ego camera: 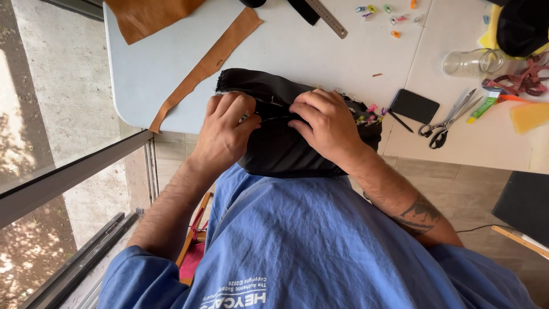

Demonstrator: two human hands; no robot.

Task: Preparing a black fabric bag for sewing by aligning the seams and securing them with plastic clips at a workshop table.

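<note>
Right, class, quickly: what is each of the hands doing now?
Left hand: closed, pinching the black fabric piece.
Right hand: closed, gripping the same black fabric piece.

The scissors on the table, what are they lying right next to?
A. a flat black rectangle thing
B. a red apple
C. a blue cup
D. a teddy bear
A: the scissors lie on the table just beside a flat black rectangle, to the side of the person's right hand.
</note>
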